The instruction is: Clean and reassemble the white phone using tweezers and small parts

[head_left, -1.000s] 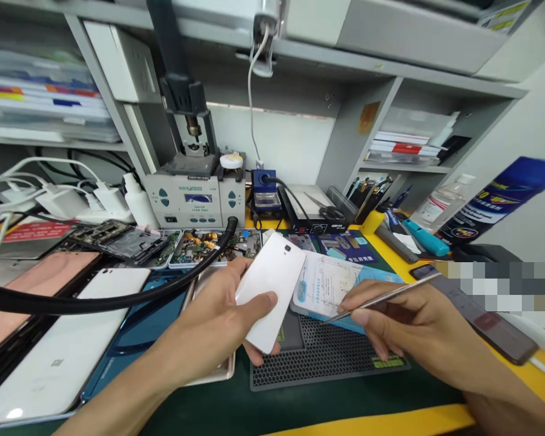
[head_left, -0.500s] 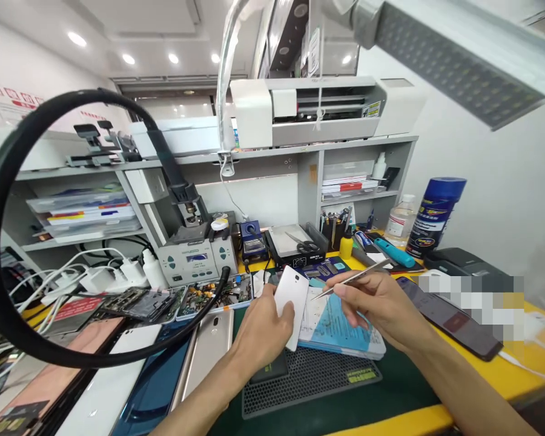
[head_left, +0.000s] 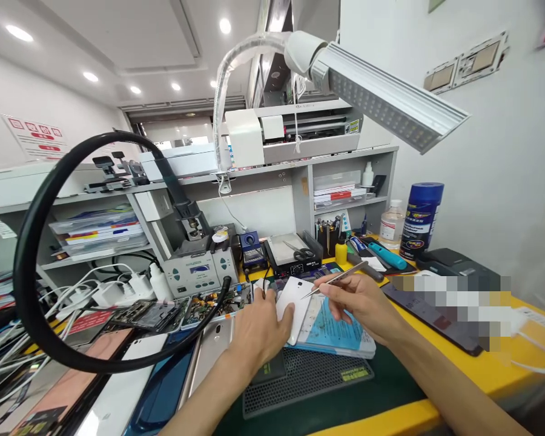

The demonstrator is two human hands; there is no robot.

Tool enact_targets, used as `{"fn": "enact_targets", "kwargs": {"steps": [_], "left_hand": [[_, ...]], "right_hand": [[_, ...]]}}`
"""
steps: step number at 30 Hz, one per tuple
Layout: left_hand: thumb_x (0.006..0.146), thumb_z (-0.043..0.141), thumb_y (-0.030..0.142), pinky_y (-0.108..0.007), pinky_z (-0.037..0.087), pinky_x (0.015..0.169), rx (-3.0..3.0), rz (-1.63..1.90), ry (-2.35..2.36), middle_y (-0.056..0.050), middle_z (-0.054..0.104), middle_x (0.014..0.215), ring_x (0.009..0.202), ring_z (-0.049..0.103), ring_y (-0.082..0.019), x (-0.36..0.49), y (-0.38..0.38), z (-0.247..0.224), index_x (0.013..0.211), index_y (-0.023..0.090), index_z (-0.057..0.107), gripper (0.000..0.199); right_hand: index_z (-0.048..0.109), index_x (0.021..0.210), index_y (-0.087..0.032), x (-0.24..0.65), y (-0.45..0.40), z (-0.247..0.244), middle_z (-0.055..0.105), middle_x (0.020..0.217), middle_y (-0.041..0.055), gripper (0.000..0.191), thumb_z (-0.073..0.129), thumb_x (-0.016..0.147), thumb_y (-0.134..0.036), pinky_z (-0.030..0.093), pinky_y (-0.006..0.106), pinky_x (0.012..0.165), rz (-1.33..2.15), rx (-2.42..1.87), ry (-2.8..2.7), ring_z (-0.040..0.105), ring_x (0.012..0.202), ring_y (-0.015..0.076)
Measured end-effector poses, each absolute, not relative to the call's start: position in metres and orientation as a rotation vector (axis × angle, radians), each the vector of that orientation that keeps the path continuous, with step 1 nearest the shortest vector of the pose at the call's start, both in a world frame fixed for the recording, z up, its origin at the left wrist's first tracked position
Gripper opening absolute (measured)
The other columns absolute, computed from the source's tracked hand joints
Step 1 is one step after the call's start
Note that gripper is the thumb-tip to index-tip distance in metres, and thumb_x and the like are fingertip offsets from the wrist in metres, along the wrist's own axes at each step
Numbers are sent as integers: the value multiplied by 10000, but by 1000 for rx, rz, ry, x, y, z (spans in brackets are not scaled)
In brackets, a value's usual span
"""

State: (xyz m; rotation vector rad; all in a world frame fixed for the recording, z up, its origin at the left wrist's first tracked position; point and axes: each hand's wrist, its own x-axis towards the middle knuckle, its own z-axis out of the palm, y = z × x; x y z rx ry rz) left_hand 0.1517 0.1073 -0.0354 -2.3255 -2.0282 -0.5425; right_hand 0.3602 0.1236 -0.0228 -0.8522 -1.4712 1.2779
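My left hand (head_left: 258,324) grips a white phone (head_left: 290,303) by its left side, thumb across the white back. A small dark camera spot shows near the phone's top, and the phone is tilted over the corner of a blue-and-white box (head_left: 336,327). Between the thumb and fingers of my right hand (head_left: 367,306) is a pair of metal tweezers (head_left: 338,277). Their tips point left, at the phone's right edge; contact is hard to tell. Beneath both hands lie a black perforated mat (head_left: 304,384) and a dark flat piece (head_left: 270,369).
Several phones and covers, one white (head_left: 122,381), lie at left under a looping black hose (head_left: 22,272) from a grey station (head_left: 200,269). A parts tray (head_left: 213,309) stands behind my left hand. A dark phone (head_left: 436,318) and blue spray can (head_left: 422,221) are at right.
The tweezer tips have come in from beside the white phone to its right edge. My left hand's thumb still lies on the phone. The camera view has tilted up and shifted.
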Motion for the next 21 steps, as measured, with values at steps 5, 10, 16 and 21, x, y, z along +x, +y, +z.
{"fn": "enact_targets", "kwargs": {"steps": [5, 10, 16, 21], "left_hand": [[931, 313, 539, -434, 477, 683, -2303, -567, -2032, -143, 598, 1034, 814, 671, -339, 146, 106, -39, 1135, 163, 589, 509], [930, 367, 510, -394, 465, 693, -2308, -654, -2016, -137, 602, 1039, 843, 660, -311, 143, 104, -42, 1134, 165, 589, 458], [944, 411, 327, -367, 471, 841, -2478, -893, -1732, -104, 591, 1091, 1036, 589, -256, 139, 97, -31, 1129, 192, 569, 279], [917, 502, 276, -366, 434, 899, -2618, -992, -1386, -77, 615, 1052, 1015, 547, -224, 138, 93, -26, 1098, 200, 589, 215]], "right_hand": [[717, 974, -120, 360, 124, -23, 595, 485, -10, 356, 721, 821, -442, 338, 196, 385, 1301, -879, -1475, 492, 435, 103], [721, 990, -115, 358, 124, -25, 595, 483, -8, 380, 723, 812, -451, 322, 197, 386, 1357, -907, -1460, 470, 424, 99], [716, 994, -100, 355, 126, -28, 583, 475, -8, 396, 734, 806, -448, 310, 188, 377, 1419, -922, -1421, 460, 417, 91], [719, 985, -89, 354, 125, -25, 582, 463, -5, 401, 758, 785, -434, 311, 173, 367, 1471, -934, -1395, 464, 411, 84]]}}
